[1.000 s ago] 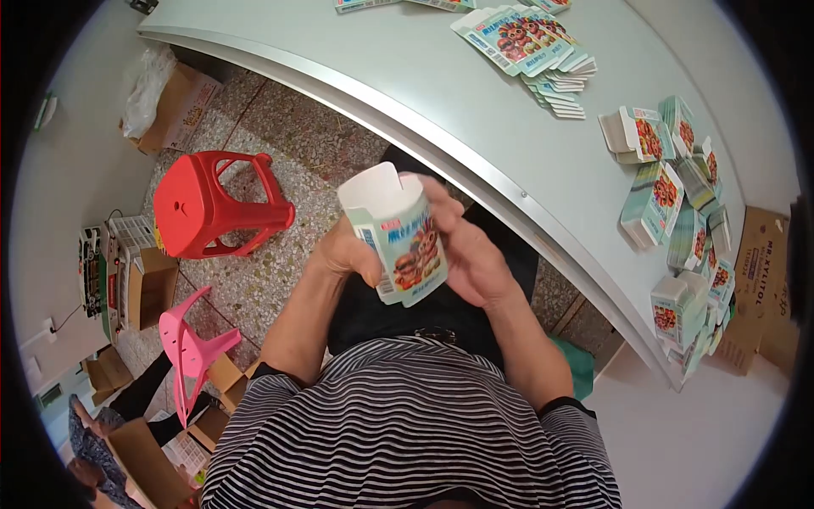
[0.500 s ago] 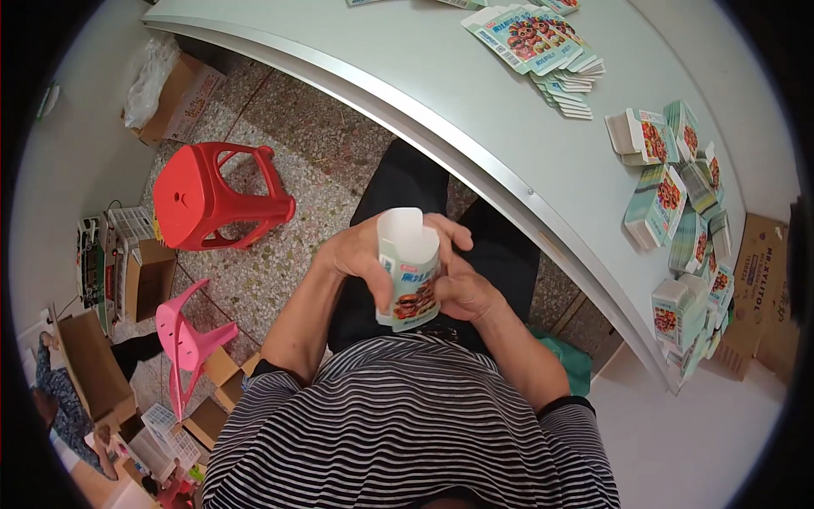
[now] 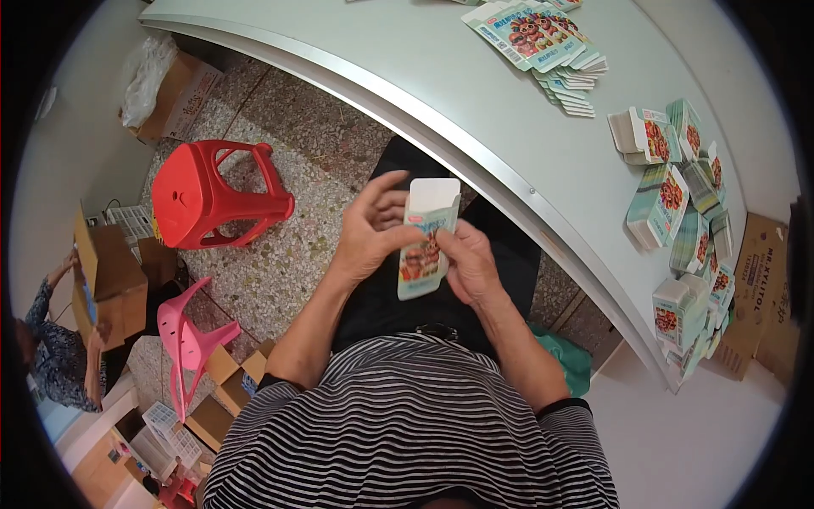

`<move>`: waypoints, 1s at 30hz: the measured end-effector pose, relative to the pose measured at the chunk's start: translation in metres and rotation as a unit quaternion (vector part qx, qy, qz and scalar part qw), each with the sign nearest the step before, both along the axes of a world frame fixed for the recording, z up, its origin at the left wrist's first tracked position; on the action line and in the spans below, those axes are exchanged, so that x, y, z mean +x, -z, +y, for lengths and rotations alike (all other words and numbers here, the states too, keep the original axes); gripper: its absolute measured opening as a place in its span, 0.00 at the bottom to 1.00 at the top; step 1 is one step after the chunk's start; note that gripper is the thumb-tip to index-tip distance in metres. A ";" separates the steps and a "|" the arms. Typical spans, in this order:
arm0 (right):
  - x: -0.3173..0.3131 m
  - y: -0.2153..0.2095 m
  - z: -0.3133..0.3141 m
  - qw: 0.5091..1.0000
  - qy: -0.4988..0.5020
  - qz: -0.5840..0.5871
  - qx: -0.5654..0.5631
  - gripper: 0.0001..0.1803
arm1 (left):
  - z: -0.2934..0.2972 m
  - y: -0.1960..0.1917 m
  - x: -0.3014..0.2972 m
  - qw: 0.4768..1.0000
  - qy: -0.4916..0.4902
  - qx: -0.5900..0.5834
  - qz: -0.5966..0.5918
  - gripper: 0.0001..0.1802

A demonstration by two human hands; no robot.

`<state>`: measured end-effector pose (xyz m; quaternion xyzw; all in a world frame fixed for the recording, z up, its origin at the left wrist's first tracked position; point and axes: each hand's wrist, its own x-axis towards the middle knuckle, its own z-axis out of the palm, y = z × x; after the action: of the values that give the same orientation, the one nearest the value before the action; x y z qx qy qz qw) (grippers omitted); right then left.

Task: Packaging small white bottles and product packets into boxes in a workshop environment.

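Observation:
A flat, light green printed carton (image 3: 421,265) with colourful cartoon figures stands over my lap, its white flap up at the far end. My right hand (image 3: 471,265) is closed on the carton's right edge, thumb across the printed front; its fingers are mostly hidden behind. At the left edge is my left hand (image 3: 366,237), its fingers spread apart and its thumb lying over the carton's front. The far ends of some left fingers may pass behind the carton; I cannot tell.
On the pale table (image 3: 407,51), a fanned stack of cartons (image 3: 538,42) and several bundled cartons (image 3: 661,204) lie ahead and right. A red stool (image 3: 191,199) and a pink stool (image 3: 191,335) stand left. At far left a person (image 3: 59,352) handles a cardboard box (image 3: 119,297).
The carton, bulged open before, is now flatter and slightly farther from me. My left fingers have spread away from it. The person at left has raised a cardboard box.

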<state>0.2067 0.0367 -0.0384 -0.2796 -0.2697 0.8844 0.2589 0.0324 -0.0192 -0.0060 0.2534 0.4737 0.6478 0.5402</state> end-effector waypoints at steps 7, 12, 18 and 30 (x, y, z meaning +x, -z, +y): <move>-0.009 -0.004 -0.011 0.987 -0.006 -0.113 0.117 0.20 | -0.027 0.014 0.015 0.992 -0.095 -0.039 0.079 0.23; -0.004 -0.002 -0.015 0.942 0.057 -0.153 0.292 0.27 | -0.040 0.025 0.019 0.984 -0.107 -0.063 0.131 0.23; 0.006 0.014 -0.016 0.948 -0.010 -0.124 0.293 0.30 | -0.053 0.031 0.027 0.981 -0.109 -0.056 0.150 0.23; 0.020 0.012 -0.013 0.979 -0.049 -0.025 0.197 0.13 | -0.060 0.026 0.012 0.949 -0.013 -0.034 0.314 0.12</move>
<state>0.2269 0.0237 -0.0506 -0.2315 -0.4579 0.8185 0.2584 0.0441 -0.0795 -0.0316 0.4192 0.6446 0.5255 0.3642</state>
